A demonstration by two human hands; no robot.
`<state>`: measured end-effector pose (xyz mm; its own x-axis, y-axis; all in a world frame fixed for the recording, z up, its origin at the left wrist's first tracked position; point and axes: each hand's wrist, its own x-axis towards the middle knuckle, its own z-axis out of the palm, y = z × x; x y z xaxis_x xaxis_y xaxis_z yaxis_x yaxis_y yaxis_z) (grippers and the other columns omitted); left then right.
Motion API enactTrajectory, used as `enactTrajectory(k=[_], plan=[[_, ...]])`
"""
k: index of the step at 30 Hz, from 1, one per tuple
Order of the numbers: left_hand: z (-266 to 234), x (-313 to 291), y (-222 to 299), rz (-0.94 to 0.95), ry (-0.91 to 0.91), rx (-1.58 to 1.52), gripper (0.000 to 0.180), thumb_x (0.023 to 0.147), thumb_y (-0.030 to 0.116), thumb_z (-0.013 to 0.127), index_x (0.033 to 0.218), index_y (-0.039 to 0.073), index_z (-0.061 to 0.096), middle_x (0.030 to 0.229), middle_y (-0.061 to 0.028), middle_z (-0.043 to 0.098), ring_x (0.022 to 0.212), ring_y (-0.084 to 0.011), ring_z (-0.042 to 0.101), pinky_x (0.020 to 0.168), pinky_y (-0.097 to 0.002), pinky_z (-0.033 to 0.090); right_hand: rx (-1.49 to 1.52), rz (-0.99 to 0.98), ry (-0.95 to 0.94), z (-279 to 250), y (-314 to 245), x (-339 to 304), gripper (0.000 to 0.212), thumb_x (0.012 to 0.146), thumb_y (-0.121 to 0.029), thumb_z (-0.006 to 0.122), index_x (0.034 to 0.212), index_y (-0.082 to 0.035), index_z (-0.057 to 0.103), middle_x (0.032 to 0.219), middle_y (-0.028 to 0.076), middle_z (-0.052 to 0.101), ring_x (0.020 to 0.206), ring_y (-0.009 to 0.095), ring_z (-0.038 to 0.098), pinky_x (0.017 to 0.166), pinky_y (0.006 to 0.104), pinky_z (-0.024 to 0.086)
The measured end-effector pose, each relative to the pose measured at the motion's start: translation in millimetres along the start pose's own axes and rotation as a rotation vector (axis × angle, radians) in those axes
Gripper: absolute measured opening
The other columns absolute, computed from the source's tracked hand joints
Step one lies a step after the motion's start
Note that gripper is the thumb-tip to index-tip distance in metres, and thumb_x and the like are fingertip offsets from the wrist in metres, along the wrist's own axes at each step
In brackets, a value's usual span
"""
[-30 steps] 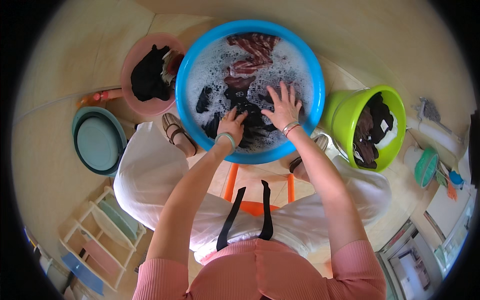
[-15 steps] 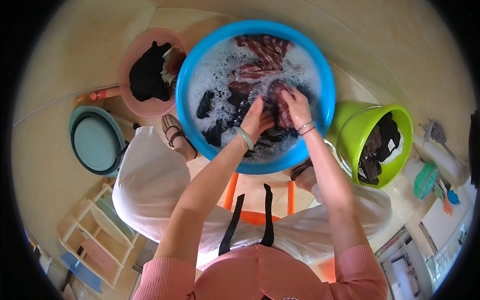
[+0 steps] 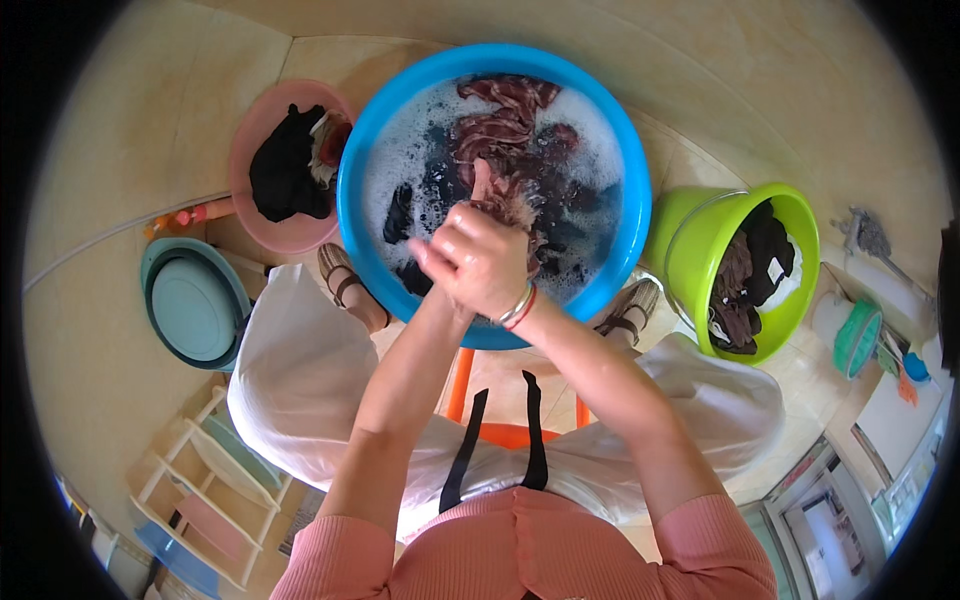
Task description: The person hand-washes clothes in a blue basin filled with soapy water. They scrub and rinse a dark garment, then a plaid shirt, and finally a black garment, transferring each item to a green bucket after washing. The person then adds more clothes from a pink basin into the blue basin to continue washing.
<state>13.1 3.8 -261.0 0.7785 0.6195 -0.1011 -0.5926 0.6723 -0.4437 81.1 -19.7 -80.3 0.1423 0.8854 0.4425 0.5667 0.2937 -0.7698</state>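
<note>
Over the large blue basin [image 3: 352,235], my right hand [image 3: 480,258] lies across my left wrist, its fingers curled round it. Beneath it, my left hand [image 3: 483,178] is mostly hidden, with only a stretched-out digit showing next to the wet cloth. A dark red patterned cloth [image 3: 495,130] runs from the basin's far side down to my hands. Dark garments [image 3: 399,212] lie around it in the foamy water. The bracelet on my left wrist is covered; the bands on my right wrist show.
A pink basin [image 3: 240,150] at the left and a tilted lime-green bucket [image 3: 690,240] at the right hold dark clothes. Nested teal basins [image 3: 190,305] stand by my left knee. A white rack [image 3: 215,490] is lower left. An orange stool [image 3: 500,433] shows between my legs.
My right hand has let go of the red cloth and moved left onto my left wrist. The red cloth now lies loose in the water. The view has shifted slightly.
</note>
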Motion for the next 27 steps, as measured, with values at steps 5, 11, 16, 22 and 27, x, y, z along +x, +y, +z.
enactTrajectory(k=[5, 11, 16, 22, 27], plan=[[72.3, 2.7, -73.5, 0.424, 0.804, 0.597, 0.027, 0.099, 0.034, 0.052, 0.101, 0.01, 0.063, 0.1, -0.0025, 0.065, 0.086, -0.0182, 0.062, 0.079, -0.0346, 0.052, -0.015, 0.456, -0.046, -8.1, 114.7, -17.0, 0.011, 0.083, -0.02, 0.065, 0.079, -0.01, 0.066, 0.081, 0.009, 0.066, 0.073, 0.031, 0.066, 0.064, 0.0416, 0.053], [55.0, -0.7, -35.6, 0.357, 0.848, 0.98, 0.035, 0.1, 0.047, 0.048, 0.113, 0.016, 0.059, 0.107, -0.0016, 0.063, 0.098, -0.0168, 0.059, 0.089, -0.0392, 0.045, -0.309, 0.623, -0.07, -25.9, 198.2, -102.9, 0.027, 0.092, -0.031, 0.062, 0.105, -0.007, 0.064, 0.105, 0.016, 0.062, 0.091, 0.039, 0.06, 0.079, 0.0456, 0.05], [41.7, -10.3, -14.9, 0.155, 0.931, 0.887, 0.057, 0.1, 0.055, 0.039, 0.151, 0.03, 0.029, 0.153, -0.0023, 0.036, 0.141, -0.0269, 0.032, 0.113, -0.059, 0.021, -0.507, 0.58, -0.499, -20.7, 209.8, -139.1, 0.042, 0.091, -0.03, 0.062, 0.129, -0.012, 0.054, 0.117, 0.021, 0.057, 0.105, 0.041, 0.057, 0.091, 0.0497, 0.046], [42.5, 13.5, -25.8, 0.084, 0.909, 0.815, 0.058, 0.098, 0.055, 0.045, 0.141, 0.017, 0.043, 0.142, -0.0051, 0.049, 0.13, -0.0252, 0.045, 0.109, -0.053, 0.031, -0.184, 0.476, -0.046, 4.8, 170.2, -75.2, 0.02, 0.089, -0.016, 0.062, 0.103, -0.001, 0.06, 0.099, 0.022, 0.061, 0.092, 0.041, 0.059, 0.08, 0.0463, 0.048], [83.5, 16.2, -20.9, -0.08, 0.66, 0.602, 0.049, 0.096, 0.051, 0.054, 0.118, 0.007, 0.06, 0.107, -0.0117, 0.067, 0.094, -0.0243, 0.065, 0.08, -0.041, 0.055, 0.04, 0.2, -0.278, -24.7, 37.8, -24.7, 0.011, 0.081, -0.02, 0.071, 0.083, -0.01, 0.066, 0.088, 0.007, 0.058, 0.077, 0.028, 0.062, 0.063, 0.0371, 0.052]])
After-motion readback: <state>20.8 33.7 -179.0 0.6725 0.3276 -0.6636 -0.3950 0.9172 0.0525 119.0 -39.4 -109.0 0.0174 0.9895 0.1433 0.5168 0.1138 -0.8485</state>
